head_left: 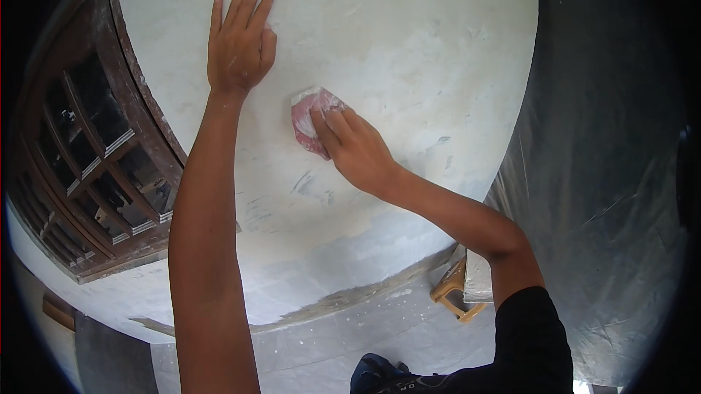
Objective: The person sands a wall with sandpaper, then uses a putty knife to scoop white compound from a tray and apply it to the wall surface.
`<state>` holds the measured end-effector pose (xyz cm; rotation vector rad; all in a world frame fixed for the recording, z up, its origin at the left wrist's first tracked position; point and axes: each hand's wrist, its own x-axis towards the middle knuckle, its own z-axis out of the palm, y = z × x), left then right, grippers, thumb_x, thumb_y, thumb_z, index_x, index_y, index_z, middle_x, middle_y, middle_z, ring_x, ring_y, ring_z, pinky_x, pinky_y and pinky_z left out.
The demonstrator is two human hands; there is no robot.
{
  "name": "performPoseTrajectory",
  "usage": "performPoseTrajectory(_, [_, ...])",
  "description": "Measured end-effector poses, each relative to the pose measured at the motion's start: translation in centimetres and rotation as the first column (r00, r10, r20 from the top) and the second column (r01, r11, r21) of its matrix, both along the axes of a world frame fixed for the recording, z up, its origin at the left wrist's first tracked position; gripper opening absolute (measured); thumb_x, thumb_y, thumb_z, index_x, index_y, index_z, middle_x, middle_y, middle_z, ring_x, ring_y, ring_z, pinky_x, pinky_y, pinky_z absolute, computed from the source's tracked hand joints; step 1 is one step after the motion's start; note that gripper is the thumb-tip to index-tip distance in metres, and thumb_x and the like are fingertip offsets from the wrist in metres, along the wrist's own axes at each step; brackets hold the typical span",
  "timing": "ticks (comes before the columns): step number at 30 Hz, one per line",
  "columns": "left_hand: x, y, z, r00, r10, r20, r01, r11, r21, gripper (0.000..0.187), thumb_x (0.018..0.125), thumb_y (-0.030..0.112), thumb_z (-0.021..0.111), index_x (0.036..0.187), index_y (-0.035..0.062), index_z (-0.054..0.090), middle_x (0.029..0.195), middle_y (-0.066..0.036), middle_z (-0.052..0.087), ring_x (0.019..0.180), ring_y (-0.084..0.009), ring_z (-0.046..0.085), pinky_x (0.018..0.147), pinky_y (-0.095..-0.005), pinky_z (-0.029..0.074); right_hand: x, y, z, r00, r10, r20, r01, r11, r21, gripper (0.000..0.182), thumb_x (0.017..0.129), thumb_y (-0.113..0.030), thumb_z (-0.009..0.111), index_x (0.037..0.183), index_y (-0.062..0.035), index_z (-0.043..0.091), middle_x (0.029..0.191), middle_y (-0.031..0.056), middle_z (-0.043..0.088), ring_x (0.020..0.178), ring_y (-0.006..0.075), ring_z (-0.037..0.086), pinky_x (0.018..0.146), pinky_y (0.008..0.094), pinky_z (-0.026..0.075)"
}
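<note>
My left hand (241, 43) lies flat against the pale plastered wall (409, 51), fingers stretched upward and slightly spread. Lower and to the right, my right hand (355, 144) presses a piece of red sandpaper (307, 125) to the wall. White dust coats much of the sandpaper, and my fingers hide part of it. Around both hands the wall has uneven white and grey-green patches. Dark scuff marks show below the sandpaper.
A dark wooden window frame with glass panes (102, 153) borders the wall on the left. Plastic sheeting (584, 175) hangs at right. Near the wall's foot stands a yellowish-brown stool (451, 288); white specks dot the grey floor covering (350, 343).
</note>
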<state>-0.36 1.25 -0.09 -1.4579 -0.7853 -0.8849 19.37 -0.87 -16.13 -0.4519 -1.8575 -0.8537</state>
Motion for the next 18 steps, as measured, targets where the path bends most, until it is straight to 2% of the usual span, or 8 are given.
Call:
performPoseTrajectory(2, [0.0, -0.1, -0.2, 0.999, 0.036, 0.02, -0.036, 0.999, 0.002, 0.056, 0.088, 0.014, 0.047, 0.143, 0.0158, 0.054, 0.156, -0.003, 0.044, 0.147, -0.0191, 0.036, 0.122, -0.0486, 0.022, 1.0, 0.4, 3.2, 0.989, 0.04, -0.145, -0.043, 0.999, -0.021, 0.054, 0.072, 0.005, 0.064, 0.125, 0.0124, 0.058, 0.092, 0.013, 0.051, 0.082, 0.0263, 0.053, 0.068, 0.0339, 0.052])
performPoseTrajectory(5, [0.0, 0.1, -0.2, 0.999, 0.011, 0.05, -0.012, 1.0, 0.021, 0.057, 0.088, 0.011, 0.044, 0.144, 0.014, 0.053, 0.156, -0.005, 0.044, 0.147, -0.0214, 0.036, 0.122, -0.0537, 0.019, 2.2, 2.9, 8.3, 0.941, -0.08, -0.328, 0.101, 0.994, 0.048, 0.052, 0.071, 0.01, 0.063, 0.122, 0.0121, 0.057, 0.094, 0.0143, 0.054, 0.083, 0.0271, 0.054, 0.066, 0.034, 0.052])
performPoseTrajectory(9, [-0.1, 0.4, -0.2, 0.997, -0.005, 0.072, 0.002, 0.999, 0.034, 0.057, 0.088, 0.011, 0.044, 0.144, 0.0137, 0.053, 0.155, -0.005, 0.045, 0.147, -0.0218, 0.036, 0.122, -0.0541, 0.019, 0.9, 5.2, 7.2, 0.939, -0.246, -0.241, 0.277, 0.955, 0.103, 0.048, 0.074, 0.002, 0.063, 0.121, 0.0106, 0.061, 0.092, 0.0109, 0.054, 0.085, 0.0223, 0.055, 0.071, 0.0297, 0.051])
performPoseTrajectory(12, [-0.2, 0.4, -0.1, 0.997, -0.009, 0.075, 0.006, 0.999, 0.033, 0.057, 0.088, 0.011, 0.044, 0.144, 0.0137, 0.053, 0.155, -0.005, 0.045, 0.147, -0.0221, 0.036, 0.121, -0.0543, 0.02, -0.2, 2.4, 0.4, 0.978, -0.207, -0.022, 0.207, 0.978, -0.014, 0.052, 0.073, 0.0, 0.064, 0.124, 0.011, 0.061, 0.092, 0.0101, 0.053, 0.087, 0.0214, 0.054, 0.075, 0.0296, 0.052])
performPoseTrajectory(13, [-0.1, 0.4, -0.1, 0.997, -0.009, 0.076, 0.007, 1.0, 0.03, 0.057, 0.088, 0.011, 0.044, 0.144, 0.0138, 0.053, 0.155, -0.005, 0.045, 0.147, -0.0221, 0.036, 0.121, -0.0545, 0.02, -0.3, 1.5, -1.7, 0.992, -0.125, 0.0, 0.125, 0.992, -0.027, 0.052, 0.073, 0.001, 0.064, 0.124, 0.0114, 0.061, 0.093, 0.0106, 0.053, 0.087, 0.0223, 0.054, 0.076, 0.0308, 0.052])
performPoseTrajectory(14, [-0.2, 0.4, -0.2, 0.997, -0.011, 0.075, 0.009, 1.0, 0.029, 0.057, 0.088, 0.011, 0.044, 0.144, 0.0138, 0.053, 0.155, -0.005, 0.045, 0.147, -0.0221, 0.036, 0.121, -0.0545, 0.02, -0.2, 0.0, -2.4, 1.0, 0.025, 0.001, -0.025, 0.992, -0.123, 0.059, 0.071, 0.006, 0.065, 0.129, 0.0106, 0.055, 0.1, 0.0138, 0.051, 0.087, 0.0281, 0.054, 0.073, 0.0356, 0.052])
performPoseTrajectory(17, [-0.2, 0.5, -0.1, 0.997, -0.024, 0.068, 0.022, 0.999, 0.027, 0.057, 0.089, 0.012, 0.044, 0.144, 0.014, 0.053, 0.156, -0.005, 0.044, 0.147, -0.022, 0.036, 0.121, -0.0547, 0.02, 1.2, -0.4, 0.4, 0.995, 0.037, -0.09, -0.048, 0.992, -0.115, 0.054, 0.071, 0.004, 0.066, 0.125, 0.0111, 0.059, 0.097, 0.0129, 0.053, 0.086, 0.0261, 0.055, 0.072, 0.0343, 0.053])
performPoseTrajectory(18, [-0.2, 0.4, -0.1, 0.998, -0.02, 0.064, 0.018, 0.999, 0.031, 0.057, 0.089, 0.012, 0.045, 0.144, 0.0139, 0.053, 0.156, -0.005, 0.044, 0.147, -0.0222, 0.036, 0.121, -0.0548, 0.02, 1.8, 0.0, 2.5, 0.985, 0.019, -0.173, -0.041, 0.991, -0.124, 0.056, 0.07, 0.007, 0.065, 0.126, 0.0108, 0.057, 0.097, 0.0146, 0.053, 0.086, 0.0284, 0.055, 0.069, 0.0366, 0.052])
